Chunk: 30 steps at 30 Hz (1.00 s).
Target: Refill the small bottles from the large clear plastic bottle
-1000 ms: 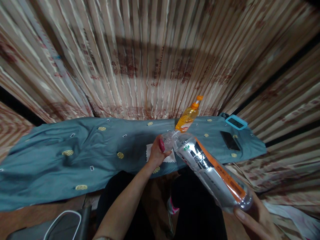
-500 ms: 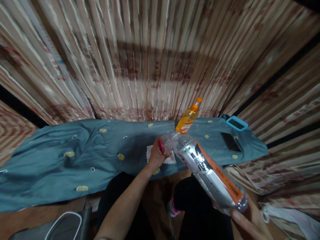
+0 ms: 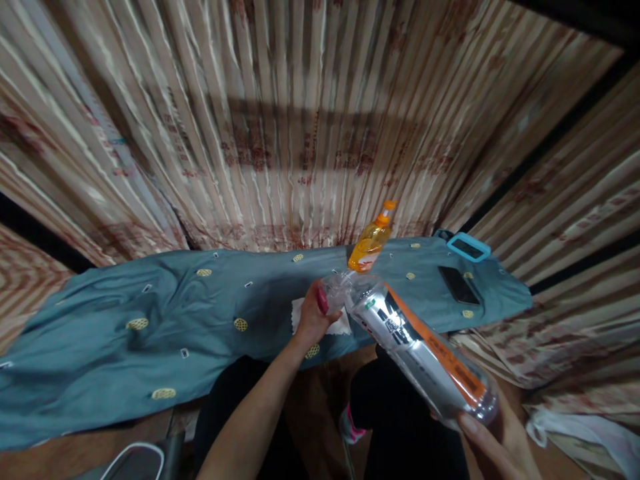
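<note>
A large clear plastic bottle with a silver and orange label slants across in front of me. My right hand is closed around its base, thumb on the near side. My left hand grips the clear top end, with a pink piece showing at the fingers. I cannot tell whether this pink piece is a cap. Beneath my left hand lies a white cloth, partly covered by it. Just beyond the bottle's top stands an orange pump bottle of yellow-orange liquid.
A blue-green patterned cloth covers the long surface. To the right are a black phone and a light-blue framed device. Pleated curtains hang behind. A white cable loop is low left, and white plastic low right.
The view has shifted slightly. Both hands keep their hold on the large bottle, which stays at nearly the same slant.
</note>
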Motion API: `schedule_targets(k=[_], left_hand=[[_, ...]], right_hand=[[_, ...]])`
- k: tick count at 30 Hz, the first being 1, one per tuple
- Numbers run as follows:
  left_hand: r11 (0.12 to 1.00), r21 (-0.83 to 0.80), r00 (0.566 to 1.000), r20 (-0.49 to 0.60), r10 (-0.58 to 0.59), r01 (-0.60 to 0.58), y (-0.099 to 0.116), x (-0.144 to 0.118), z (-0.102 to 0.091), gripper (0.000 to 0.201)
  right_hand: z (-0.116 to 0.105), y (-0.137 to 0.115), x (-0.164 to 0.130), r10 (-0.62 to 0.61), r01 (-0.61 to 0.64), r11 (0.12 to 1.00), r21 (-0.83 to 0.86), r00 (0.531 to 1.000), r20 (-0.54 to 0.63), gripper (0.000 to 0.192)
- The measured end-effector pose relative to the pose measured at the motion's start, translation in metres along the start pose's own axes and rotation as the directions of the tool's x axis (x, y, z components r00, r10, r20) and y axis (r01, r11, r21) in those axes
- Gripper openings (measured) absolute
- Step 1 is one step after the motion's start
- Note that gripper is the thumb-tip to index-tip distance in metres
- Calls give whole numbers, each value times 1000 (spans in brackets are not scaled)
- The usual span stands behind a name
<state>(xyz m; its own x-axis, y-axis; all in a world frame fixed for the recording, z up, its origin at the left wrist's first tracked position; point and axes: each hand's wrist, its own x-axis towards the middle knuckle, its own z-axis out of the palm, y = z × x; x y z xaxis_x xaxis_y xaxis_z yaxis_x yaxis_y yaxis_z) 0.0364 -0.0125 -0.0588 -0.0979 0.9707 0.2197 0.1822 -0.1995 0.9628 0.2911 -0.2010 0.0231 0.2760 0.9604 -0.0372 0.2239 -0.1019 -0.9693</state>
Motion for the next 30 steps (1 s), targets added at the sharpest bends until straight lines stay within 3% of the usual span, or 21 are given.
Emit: schedule_targets(k=[4, 13, 17, 21, 30], left_hand=[[1000, -13, 1000, 24, -5, 5, -1, 2, 0, 82], [999, 51, 999, 24, -22, 20, 9, 0, -5, 77], [998, 60, 1000, 16, -17, 16, 12, 0, -6, 76], [998, 56, 999, 26, -29, 28, 16, 0, -7, 75], [997, 17, 997, 32, -69, 69, 13, 2, -7, 78]], right_hand=[[6, -3, -1, -3, 1, 1000, -23, 997, -79, 80], [-11, 28, 12, -51, 46, 996, -74, 997, -65, 76], [-5, 20, 9, -38, 37, 997, -69, 999, -11, 77], [7, 9, 3, -34, 33, 999, -11, 995, -91, 75], [19, -7, 0, -60, 61, 998, -3, 989, -132, 68]])
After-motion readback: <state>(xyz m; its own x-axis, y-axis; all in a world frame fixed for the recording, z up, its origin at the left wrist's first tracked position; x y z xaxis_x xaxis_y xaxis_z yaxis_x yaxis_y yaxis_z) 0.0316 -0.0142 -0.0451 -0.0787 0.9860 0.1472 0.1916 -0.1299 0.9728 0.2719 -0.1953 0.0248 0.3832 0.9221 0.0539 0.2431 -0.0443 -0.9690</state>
